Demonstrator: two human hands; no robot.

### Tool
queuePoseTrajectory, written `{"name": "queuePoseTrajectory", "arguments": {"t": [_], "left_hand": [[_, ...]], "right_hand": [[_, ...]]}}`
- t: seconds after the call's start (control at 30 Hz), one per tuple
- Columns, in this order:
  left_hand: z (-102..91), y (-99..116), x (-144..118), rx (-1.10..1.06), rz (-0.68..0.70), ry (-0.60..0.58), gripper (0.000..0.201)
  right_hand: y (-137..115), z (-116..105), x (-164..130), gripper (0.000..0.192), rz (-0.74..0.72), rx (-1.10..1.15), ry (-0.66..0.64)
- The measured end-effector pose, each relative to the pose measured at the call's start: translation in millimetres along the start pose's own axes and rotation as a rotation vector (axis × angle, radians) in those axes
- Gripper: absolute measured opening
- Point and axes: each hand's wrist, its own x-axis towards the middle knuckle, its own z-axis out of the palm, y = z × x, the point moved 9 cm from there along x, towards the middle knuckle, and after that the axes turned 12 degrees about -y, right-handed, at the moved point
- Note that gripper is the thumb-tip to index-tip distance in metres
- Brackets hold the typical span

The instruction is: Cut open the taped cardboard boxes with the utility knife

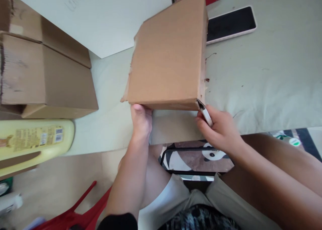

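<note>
Cardboard box point(168, 52) sits at the desk's point(264, 82) near edge; left hand point(141, 121) curled against its near-left bottom edge, right hand point(218, 129) closed on a small white cutter point(206, 116), tip touching the near-right corner, the nearer hand to it.

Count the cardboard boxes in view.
2: one small box mid-table, steadied by the left hand while the right hand works a cutter at its corner; one larger box far left.
</note>
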Motion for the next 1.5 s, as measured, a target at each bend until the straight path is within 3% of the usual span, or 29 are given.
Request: {"name": "queuePoseTrajectory", "arguments": {"t": [0.23,0.57,0.67,0.8,0.9,1.07,1.2,1.3,1.4,1.5], "left_hand": [[-14.2,1,5,0.125,0.144,-0.036,0.067],[-19.9,17,6,0.16,0.194,0.042,0.062],[-23.6,16,5,0.177,0.184,0.067,0.063],[-22.5,8,7,0.14,0.156,0.005,0.065],[-20.5,7,7,0.171,0.149,-0.035,0.067],[-20.6,13,5,0.144,0.204,-0.023,0.055],[-23.9,13,3,0.142,0.226,0.029,0.054],[-23.5,6,4,0.122,0.18,0.026,0.058],[-19.4,3,6,0.11,0.159,0.022,0.062],[-18.2,11,9,0.09,0.16,0.072,0.067]], "right_hand": [[7,-16,-5,0.016,0.019,0.129,0.186],[4,-23,-6,0.019,-0.014,0.111,0.174],[-2,-28,-11,0.018,-0.071,0.049,0.227],[-11,-39,-17,0.02,-0.164,-0.028,0.331],[-9,-46,-16,0.008,-0.184,-0.016,0.387],[-16,-51,-21,0.009,-0.39,0.054,0.46],[-20,-42,-22,0.008,-0.428,0.035,0.386],[-22,-35,-21,0.019,-0.448,0.045,0.328],[-20,-38,-24,0.029,-0.454,0.085,0.366],[-8,-43,-22,0.034,-0.366,0.159,0.382]]}}
